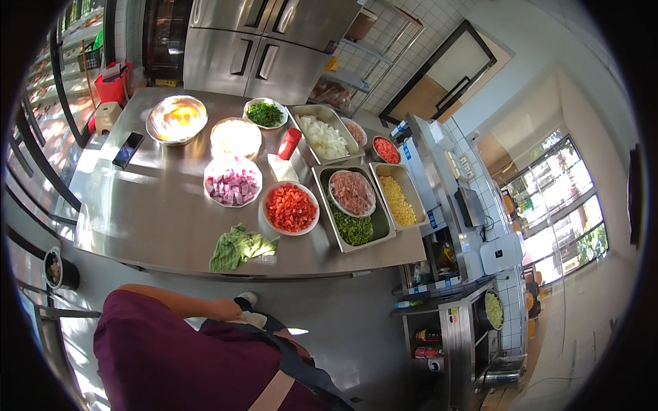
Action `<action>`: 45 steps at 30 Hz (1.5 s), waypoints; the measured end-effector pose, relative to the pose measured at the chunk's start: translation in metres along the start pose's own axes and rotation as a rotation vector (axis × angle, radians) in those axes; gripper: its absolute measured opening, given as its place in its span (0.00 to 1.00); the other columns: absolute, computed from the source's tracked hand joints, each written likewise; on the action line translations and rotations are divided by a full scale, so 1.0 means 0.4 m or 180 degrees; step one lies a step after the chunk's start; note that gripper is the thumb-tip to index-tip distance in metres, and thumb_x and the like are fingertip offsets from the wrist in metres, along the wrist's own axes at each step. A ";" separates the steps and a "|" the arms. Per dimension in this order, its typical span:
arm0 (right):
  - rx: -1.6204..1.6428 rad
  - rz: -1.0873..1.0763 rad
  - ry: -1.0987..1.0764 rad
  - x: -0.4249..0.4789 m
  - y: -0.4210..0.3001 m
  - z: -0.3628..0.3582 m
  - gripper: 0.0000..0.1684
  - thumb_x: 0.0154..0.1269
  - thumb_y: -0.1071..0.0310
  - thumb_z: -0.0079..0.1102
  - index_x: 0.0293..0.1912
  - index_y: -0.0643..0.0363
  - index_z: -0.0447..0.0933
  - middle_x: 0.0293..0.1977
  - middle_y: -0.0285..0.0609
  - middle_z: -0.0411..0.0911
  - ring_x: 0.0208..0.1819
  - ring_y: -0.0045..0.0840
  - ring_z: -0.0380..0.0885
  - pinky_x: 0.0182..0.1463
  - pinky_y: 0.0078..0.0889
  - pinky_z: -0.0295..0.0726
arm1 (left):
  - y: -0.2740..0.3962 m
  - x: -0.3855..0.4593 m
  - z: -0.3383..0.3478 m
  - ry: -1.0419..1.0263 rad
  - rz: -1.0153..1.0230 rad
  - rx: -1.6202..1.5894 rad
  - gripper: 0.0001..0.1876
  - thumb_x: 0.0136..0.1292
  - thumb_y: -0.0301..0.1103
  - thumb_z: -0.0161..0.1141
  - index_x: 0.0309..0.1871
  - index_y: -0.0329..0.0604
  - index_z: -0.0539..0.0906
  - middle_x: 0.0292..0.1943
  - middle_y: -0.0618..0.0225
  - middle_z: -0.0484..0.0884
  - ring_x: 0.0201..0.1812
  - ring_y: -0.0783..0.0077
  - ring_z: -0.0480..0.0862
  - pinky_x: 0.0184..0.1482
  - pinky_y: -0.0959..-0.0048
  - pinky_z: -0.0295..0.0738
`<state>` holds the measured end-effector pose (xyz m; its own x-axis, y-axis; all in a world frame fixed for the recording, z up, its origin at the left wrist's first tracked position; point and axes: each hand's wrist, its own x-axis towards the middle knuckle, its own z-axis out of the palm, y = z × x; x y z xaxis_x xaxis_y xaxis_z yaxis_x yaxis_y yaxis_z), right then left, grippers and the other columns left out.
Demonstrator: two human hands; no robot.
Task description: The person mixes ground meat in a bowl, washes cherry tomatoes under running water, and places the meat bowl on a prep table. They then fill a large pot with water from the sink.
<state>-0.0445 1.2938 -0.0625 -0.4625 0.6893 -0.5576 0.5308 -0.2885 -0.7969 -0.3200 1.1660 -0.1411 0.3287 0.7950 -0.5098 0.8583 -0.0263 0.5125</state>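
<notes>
My left hand [226,310] is low in front of my body, its fingers closed at a pale cloth or paper [252,319]. A small part of what looks like my right hand or forearm [294,343] shows beside the dark apron; its fingers are hidden. Beyond the hands stands a steel table [169,216]. Near its front edge lie a crumpled green cloth [239,249] and a bowl of diced red pepper or tomato [290,208]. Behind these are a bowl of chopped red onion [234,184], a red-capped bottle [289,144] lying down and a glare-lit bowl [236,137].
Steel pans hold white onion [324,137], yellow bits [396,198], and chopped greens [352,226] under a meat bowl [352,192]. Chopped herbs [264,114], a mixing bowl [177,120] and a phone [128,150] are farther back. A steel counter [457,329] stands right.
</notes>
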 end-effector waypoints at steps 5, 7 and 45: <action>0.0043 -0.0158 -0.0083 -0.050 0.008 0.029 0.16 0.62 0.70 0.46 0.50 0.63 0.69 0.35 0.48 0.76 0.30 0.28 0.77 0.36 0.30 0.80 | 0.156 -0.140 -0.066 0.0390 -0.0571 0.0290 0.11 0.59 0.42 0.52 0.30 0.48 0.82 0.30 0.60 0.82 0.37 0.54 0.82 0.35 0.57 0.76; 0.0059 -0.0189 -0.0090 -0.067 0.017 0.036 0.16 0.62 0.70 0.46 0.50 0.63 0.69 0.35 0.48 0.76 0.30 0.29 0.77 0.36 0.30 0.80 | 0.169 -0.156 -0.061 0.0419 -0.0312 0.0697 0.11 0.59 0.42 0.53 0.31 0.49 0.82 0.31 0.61 0.82 0.37 0.54 0.82 0.35 0.59 0.76; 0.0375 0.0194 0.0490 -0.213 0.097 -0.039 0.15 0.61 0.66 0.48 0.47 0.61 0.72 0.36 0.47 0.77 0.33 0.31 0.77 0.39 0.31 0.78 | 0.650 -0.464 -0.840 0.2395 0.5173 -0.1629 0.07 0.52 0.36 0.64 0.35 0.51 0.85 0.17 0.78 0.57 0.18 0.79 0.58 0.23 0.74 0.54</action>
<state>0.0265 1.2342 -0.0421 -0.3132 0.7591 -0.5707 0.4636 -0.4023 -0.7895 -0.2902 1.2155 0.3188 0.2578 0.2519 0.9328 -0.3131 -0.8915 0.3273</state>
